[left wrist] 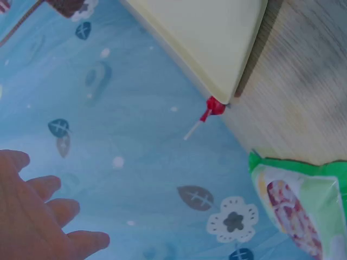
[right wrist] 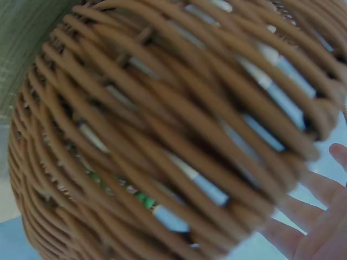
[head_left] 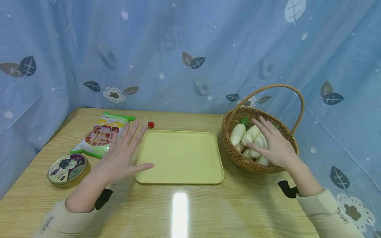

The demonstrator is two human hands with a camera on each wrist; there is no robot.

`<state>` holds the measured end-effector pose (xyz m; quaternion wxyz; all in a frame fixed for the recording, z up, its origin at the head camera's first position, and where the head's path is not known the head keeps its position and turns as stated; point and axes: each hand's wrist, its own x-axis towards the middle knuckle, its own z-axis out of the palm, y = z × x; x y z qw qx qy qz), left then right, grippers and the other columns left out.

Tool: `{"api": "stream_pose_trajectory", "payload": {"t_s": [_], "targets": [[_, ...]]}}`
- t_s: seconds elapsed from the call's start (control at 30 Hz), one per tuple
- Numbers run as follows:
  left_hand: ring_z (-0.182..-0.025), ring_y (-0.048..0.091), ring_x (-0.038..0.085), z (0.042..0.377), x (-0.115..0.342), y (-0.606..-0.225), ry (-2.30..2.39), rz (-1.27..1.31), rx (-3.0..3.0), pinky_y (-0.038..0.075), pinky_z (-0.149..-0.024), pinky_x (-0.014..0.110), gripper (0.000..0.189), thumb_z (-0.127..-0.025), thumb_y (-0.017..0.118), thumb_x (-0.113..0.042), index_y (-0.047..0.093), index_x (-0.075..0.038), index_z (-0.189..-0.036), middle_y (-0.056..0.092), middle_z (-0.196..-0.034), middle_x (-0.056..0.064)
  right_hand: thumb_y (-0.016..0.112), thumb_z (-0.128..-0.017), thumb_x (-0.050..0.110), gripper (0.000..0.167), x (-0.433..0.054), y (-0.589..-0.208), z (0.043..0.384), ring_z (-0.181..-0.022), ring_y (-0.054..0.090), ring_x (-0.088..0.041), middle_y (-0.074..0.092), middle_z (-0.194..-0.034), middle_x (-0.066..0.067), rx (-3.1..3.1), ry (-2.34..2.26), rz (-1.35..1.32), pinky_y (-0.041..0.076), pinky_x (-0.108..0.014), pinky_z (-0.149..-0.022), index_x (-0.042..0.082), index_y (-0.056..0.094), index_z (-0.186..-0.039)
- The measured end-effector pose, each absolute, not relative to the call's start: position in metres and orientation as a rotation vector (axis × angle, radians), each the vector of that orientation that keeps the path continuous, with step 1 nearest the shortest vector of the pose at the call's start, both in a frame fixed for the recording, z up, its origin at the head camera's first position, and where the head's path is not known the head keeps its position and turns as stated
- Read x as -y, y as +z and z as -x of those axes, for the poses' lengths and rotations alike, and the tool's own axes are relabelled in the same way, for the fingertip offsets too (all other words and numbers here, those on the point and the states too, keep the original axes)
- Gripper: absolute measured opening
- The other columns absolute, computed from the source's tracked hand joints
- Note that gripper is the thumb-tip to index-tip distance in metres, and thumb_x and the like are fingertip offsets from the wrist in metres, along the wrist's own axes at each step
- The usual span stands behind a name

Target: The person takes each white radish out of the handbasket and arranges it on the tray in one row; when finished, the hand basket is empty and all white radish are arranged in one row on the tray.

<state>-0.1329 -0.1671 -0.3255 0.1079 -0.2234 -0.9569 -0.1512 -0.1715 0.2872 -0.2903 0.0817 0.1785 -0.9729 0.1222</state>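
Note:
Fingers spread wide, my left hand (head_left: 119, 160) hovers over the table between a green-edged food bag (head_left: 102, 135) and a pale yellow tray (head_left: 180, 157); it holds nothing. Below its wrist to the left sits a round tin (head_left: 67, 168) with a printed lid. My right hand (head_left: 275, 147), also spread and holding nothing, is above a brown wicker basket (head_left: 238, 162) with a tall handle. White radishes (head_left: 238, 134) with green tops lie in the basket, partly hidden by that hand. In the right wrist view the basket's woven side (right wrist: 162, 119) fills most of the picture.
A small red-wrapped lollipop (head_left: 151, 125) lies just behind the tray's back left corner; its white stick shows in the left wrist view. A patterned blue curtain (head_left: 166, 59) hangs behind and along the sides of the wooden table (head_left: 208, 211).

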Motion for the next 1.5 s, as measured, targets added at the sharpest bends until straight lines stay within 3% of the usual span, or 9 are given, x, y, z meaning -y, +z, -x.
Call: {"api": "stream_pose_trajectory", "payload": {"t_s": [0.33,0.57,1.0,1.5], "targets": [[-0.136,-0.015,0.025,0.139,0.167,-0.336,-0.592,0.614,2.836,0.005,-0.100,0.067,0.107,-0.074,0.063,-0.061,-0.005,-0.022,-0.147,-0.018,-0.151,-0.001,0.053,-0.087,0.051,0.078,-0.297,-0.294,0.176,-0.132,0.016,-0.045,0.003,-0.153,-0.007,2.971,0.431,-0.436,0.022,-0.072,-0.088,0.029,0.008,-0.148],[-0.136,-0.017,0.025,0.142,0.168,-0.347,-0.762,0.595,2.843,-0.004,-0.102,0.063,0.107,-0.075,0.064,-0.058,-0.007,-0.024,-0.147,-0.019,-0.150,-0.002,0.052,-0.088,0.050,0.079,-0.302,-0.295,0.179,-0.128,0.018,-0.050,0.003,-0.153,-0.011,2.994,0.445,-0.422,0.024,-0.072,-0.084,0.024,0.008,-0.148],[-0.135,-0.017,0.027,0.139,0.169,-0.368,-1.022,0.503,2.889,0.005,-0.098,0.069,0.107,-0.077,0.064,-0.055,-0.013,-0.026,-0.145,-0.020,-0.150,-0.001,0.048,-0.088,0.054,0.081,-0.315,-0.302,0.187,-0.124,0.020,-0.056,0.003,-0.152,-0.016,3.053,0.466,-0.341,0.023,-0.073,-0.084,0.022,0.006,-0.149],[-0.136,-0.015,0.026,0.138,0.166,-0.388,-1.262,0.496,2.872,0.008,-0.101,0.065,0.106,-0.080,0.064,-0.050,-0.017,-0.025,-0.144,-0.021,-0.149,0.000,0.048,-0.088,0.055,0.085,-0.324,-0.308,0.193,-0.127,0.015,-0.054,0.003,-0.149,-0.026,3.138,0.537,-0.294,0.021,-0.071,-0.089,0.015,0.003,-0.148]]}}
